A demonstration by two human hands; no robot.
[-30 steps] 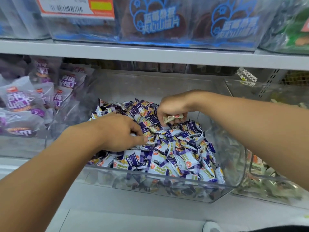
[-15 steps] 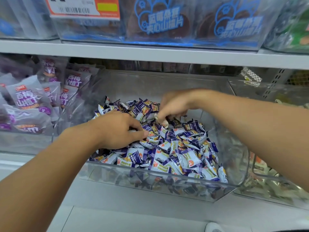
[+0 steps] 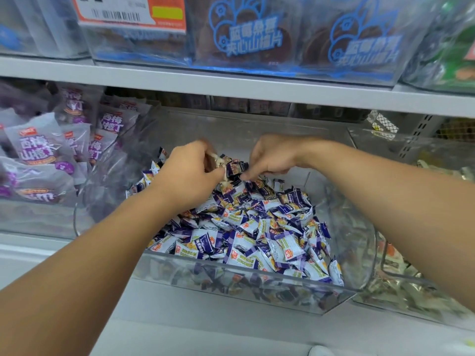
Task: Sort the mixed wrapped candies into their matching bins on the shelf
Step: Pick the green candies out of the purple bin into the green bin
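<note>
1. Both hands are reaching into the clear bin (image 3: 257, 286) on the lower shelf; purple-and-white wrapped candies (image 3: 246, 227) are lying heaped inside it.
2. Left hand (image 3: 190, 173) is hovering over the back left of the heap, its grip curling round pale, brownish wrappers (image 3: 218, 161). Motion blur is hiding how many pieces it is holding.
3. Right hand (image 3: 272, 160) is bending down at the back of the heap, fingertips (image 3: 246, 176) touching the candies. Its grip is part-curled; whether it is pinching a piece cannot be told, the palm being turned away.
4. Neighbouring bin on the right (image 3: 401, 286) is showing greenish-pale wrappers, blurred through the plastic and cut off at the frame edge.
5. Purple bags (image 3: 38, 150) are standing left of the bin, partly cropped.
6. Upper shelf (image 3: 231, 86) is carrying blue-printed tubs (image 3: 257, 37) and a price tag (image 3: 131, 11), tops cut off.
</note>
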